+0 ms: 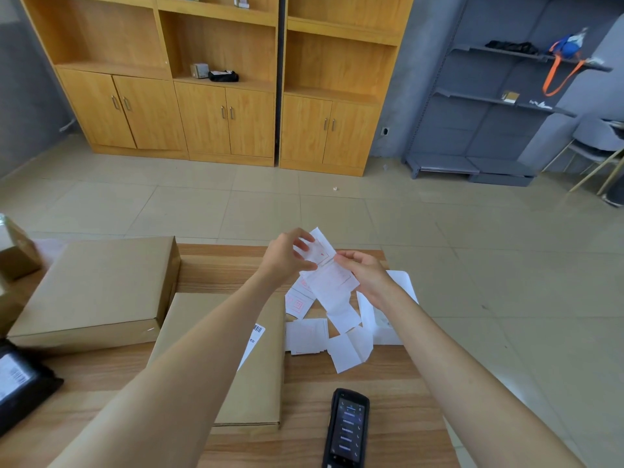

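Note:
Above the far part of the wooden table (354,383), both my hands hold a long white paper strip of labels (329,282) with red print. My left hand (287,256) pinches its upper end between thumb and fingers. My right hand (366,271) grips the strip from the right side. The strip hangs down and folds onto a loose pile of more white labels (337,336) on the table. A flat cardboard box (260,366) with a barcode sticker lies under my left forearm.
A larger cardboard box (98,288) lies at the left, with a black packet (20,383) bearing a barcode label near the left edge. A black handheld scanner (347,427), screen lit, lies at the front. Wooden cabinets (219,96) and grey shelving (499,113) stand across the tiled floor.

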Motion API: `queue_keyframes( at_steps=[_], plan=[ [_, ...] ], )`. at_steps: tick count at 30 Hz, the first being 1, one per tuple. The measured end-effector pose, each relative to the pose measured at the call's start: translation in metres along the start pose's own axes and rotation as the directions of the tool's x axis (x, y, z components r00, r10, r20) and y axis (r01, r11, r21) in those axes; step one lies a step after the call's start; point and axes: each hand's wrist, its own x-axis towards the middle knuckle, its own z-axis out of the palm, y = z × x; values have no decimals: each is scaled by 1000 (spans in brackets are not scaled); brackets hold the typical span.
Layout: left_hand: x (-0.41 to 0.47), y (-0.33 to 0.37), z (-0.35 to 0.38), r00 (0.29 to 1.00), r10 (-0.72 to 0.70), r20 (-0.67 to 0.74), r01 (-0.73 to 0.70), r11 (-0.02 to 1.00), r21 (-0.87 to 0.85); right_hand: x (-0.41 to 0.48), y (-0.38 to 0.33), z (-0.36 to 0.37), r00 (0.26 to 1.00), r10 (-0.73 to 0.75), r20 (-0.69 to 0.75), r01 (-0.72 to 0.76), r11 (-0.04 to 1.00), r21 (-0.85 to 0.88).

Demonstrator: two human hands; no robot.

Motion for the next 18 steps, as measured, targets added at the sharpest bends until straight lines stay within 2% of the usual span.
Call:
queue_keyframes(
  at_steps=[8,18],
  plan=[
    [9,3,5,995,78,68,-85,991,100,0,-7,-1,999,-30,45,34,995,-97],
    [11,1,8,991,81,111,-81,997,-1,-3,-7,-6,987,-51,152,61,996,-68]
  ],
)
